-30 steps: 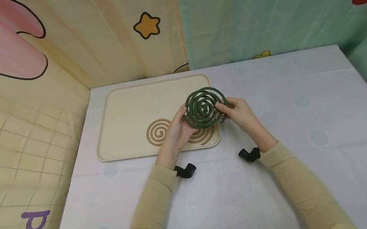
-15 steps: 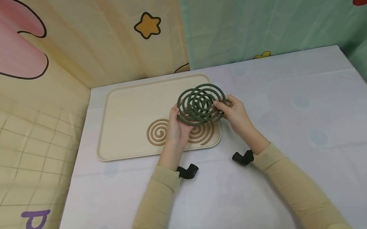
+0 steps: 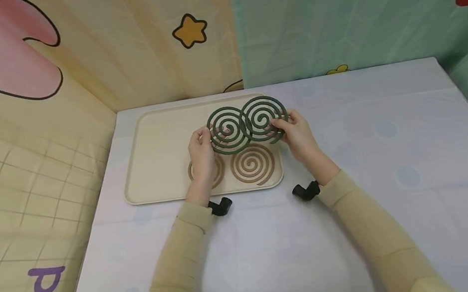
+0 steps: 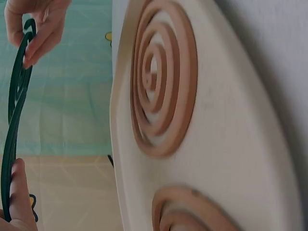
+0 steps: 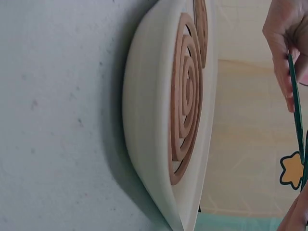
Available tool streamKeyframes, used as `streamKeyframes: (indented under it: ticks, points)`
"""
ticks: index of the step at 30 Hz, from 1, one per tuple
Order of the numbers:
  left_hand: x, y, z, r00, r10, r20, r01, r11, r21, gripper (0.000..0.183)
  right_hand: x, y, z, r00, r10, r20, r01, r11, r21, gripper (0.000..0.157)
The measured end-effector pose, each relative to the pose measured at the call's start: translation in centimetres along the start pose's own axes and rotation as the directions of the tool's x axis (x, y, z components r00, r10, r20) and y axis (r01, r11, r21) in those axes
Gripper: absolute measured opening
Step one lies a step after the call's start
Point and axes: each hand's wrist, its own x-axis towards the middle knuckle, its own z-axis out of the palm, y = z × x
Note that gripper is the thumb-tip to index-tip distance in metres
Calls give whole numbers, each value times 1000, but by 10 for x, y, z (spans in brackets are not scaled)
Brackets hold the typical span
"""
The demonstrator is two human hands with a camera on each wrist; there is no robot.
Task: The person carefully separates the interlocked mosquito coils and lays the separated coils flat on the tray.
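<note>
Two dark green mosquito coils are held up over the tray's right part, overlapping where they meet in the head view. My left hand (image 3: 202, 154) pinches the left green coil (image 3: 228, 130) by its outer edge. With thumb on top, my right hand (image 3: 299, 135) grips the right green coil (image 3: 263, 120) at its right side. Below them on the tray lie two brown coils. The right brown coil (image 3: 252, 164) shows whole, while the left brown coil (image 3: 221, 169) is partly hidden behind my left hand. The left wrist view shows the green coils edge-on between both hands.
The cream tray (image 3: 153, 153) lies on the white-clothed table (image 3: 374, 145), toward its back left. Black wrist mounts (image 3: 221, 207) stick out inward from both sleeves. Printed curtains (image 3: 146, 43) hang behind the table and at its sides.
The two green coils, earlier stacked almost on top of each other, have spread apart sideways. My left hand has moved left and up with its coil; the right hand has risen slightly.
</note>
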Motion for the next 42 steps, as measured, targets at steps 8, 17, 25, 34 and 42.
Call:
streamKeyframes:
  ticks: [8,17,25,34,42]
  points:
    - [42,16,-33,1000,9,-20,-5,973,231,40,27,-6,-3,997,61,36,-58,994,-91,15]
    - [81,12,-45,995,-88,-36,95,911,402,39,46,-4,0,993,115,-6,-111,937,-330,23]
    - [94,1,-42,989,-148,-27,144,874,465,41,55,-3,7,980,195,-23,-182,855,-486,36]
    - [93,-2,-46,990,-137,13,109,839,533,46,63,3,11,971,240,-22,-218,838,-501,35]
    - [87,3,-49,982,-72,174,-82,667,741,58,69,7,12,970,241,-21,-213,810,-546,33]
